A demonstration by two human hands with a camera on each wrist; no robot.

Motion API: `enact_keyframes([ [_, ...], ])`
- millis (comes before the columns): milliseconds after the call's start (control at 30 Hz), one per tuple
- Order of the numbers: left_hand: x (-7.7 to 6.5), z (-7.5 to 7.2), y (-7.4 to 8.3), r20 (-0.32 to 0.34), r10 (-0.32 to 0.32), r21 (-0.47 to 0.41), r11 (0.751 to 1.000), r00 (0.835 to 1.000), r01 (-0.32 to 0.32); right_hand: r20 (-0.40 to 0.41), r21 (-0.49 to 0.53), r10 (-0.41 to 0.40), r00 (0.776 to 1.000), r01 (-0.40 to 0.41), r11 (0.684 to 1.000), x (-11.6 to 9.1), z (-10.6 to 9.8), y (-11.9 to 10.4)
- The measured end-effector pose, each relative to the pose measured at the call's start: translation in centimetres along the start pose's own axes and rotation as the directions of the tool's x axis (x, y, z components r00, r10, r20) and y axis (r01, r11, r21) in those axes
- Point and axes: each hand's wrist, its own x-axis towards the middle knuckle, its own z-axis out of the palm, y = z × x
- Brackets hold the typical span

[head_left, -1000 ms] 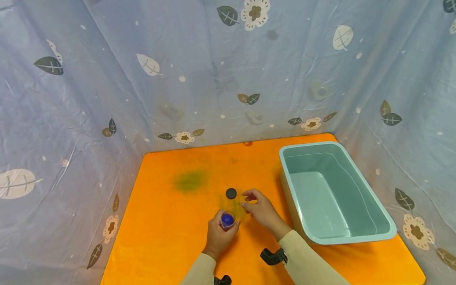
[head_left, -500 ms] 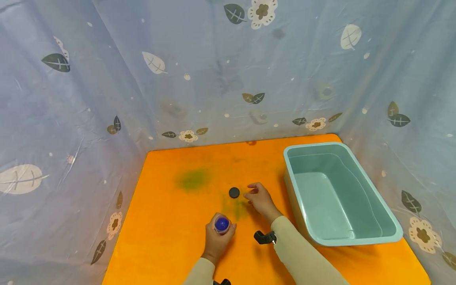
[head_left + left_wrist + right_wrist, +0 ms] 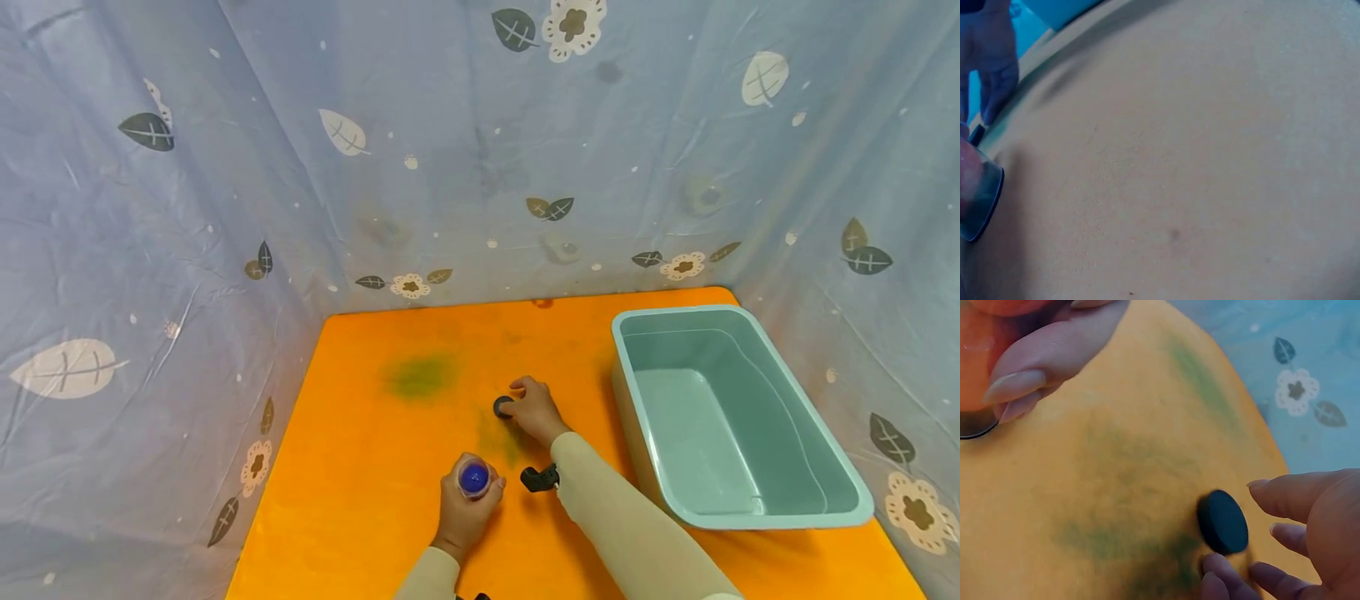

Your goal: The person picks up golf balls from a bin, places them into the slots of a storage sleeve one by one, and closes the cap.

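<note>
My left hand (image 3: 461, 512) grips a clear cup (image 3: 988, 200) in which a round ball (image 3: 474, 477) shows, blue in the head view. The right wrist view shows reddish orange inside that cup, behind the fingers. Its dark-edged end faces the table. Ahead and to the right, my right hand (image 3: 537, 413) is at a flat black disc (image 3: 1229, 522), fingers spread round it. The thumb covers part of the disc in the head view. In the right wrist view a gap shows between the forefinger and the disc, while a lower fingertip reaches its bottom edge.
A pale green plastic tub (image 3: 637, 383) stands at the right on the orange table (image 3: 360, 433). Greenish stains (image 3: 422, 377) mark the tabletop. A patterned blue-grey curtain (image 3: 450, 167) closes off the back and both sides.
My right hand has moved left to the black disc, its thumb now overlapping it. The cup in my left hand has tipped more upright, so the ball shows from above.
</note>
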Motion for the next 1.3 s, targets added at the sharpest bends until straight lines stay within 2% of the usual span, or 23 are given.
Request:
enact_keyframes([
  [233,-0.1,0.1,0.0,-0.009,-0.006,0.007,1.000,1.000,0.006,-0.002,-0.163,-0.069,0.998,0.067,0.984,0.4,2.0,-0.8],
  [400,0.0,0.3,0.2,-0.019,-0.001,0.003,1.000,1.000,0.001,0.010,-0.298,-0.120,0.993,0.117,0.947,0.2,2.6,-0.9],
  [533,-0.1,0.3,0.1,-0.016,-0.002,-0.002,1.000,1.000,0.002,-0.003,-0.327,-0.118,0.993,0.111,0.938,0.3,2.4,-0.5],
  [633,-0.1,0.3,0.0,-0.011,-0.001,0.000,1.000,1.000,0.001,-0.009,-0.270,-0.110,0.994,0.104,0.957,0.3,2.0,-0.3],
  [733,-0.1,0.2,-0.1,-0.013,-0.013,0.008,1.000,1.000,0.013,-0.010,-0.169,-0.084,0.996,0.081,0.982,0.1,1.3,-0.4],
  [867,-0.1,0.1,0.0,-0.017,-0.029,0.024,0.999,0.999,0.029,-0.009,-0.034,-0.054,0.999,0.053,0.998,-0.6,0.2,-0.8],
  [1067,0.0,0.1,0.2,-0.012,-0.036,0.020,0.999,0.999,0.036,0.010,0.152,-0.102,0.995,0.099,0.983,-2.5,-1.5,-2.1],
  [1200,0.1,0.0,0.3,-0.010,-0.035,0.022,0.999,0.999,0.035,0.039,0.203,-0.152,0.988,0.141,0.969,-5.0,-2.2,-3.5],
  [1300,-0.1,0.1,0.3,-0.013,-0.025,0.023,0.999,1.000,0.026,0.104,0.253,-0.204,0.973,0.172,0.952,-7.1,-2.6,-4.4],
])
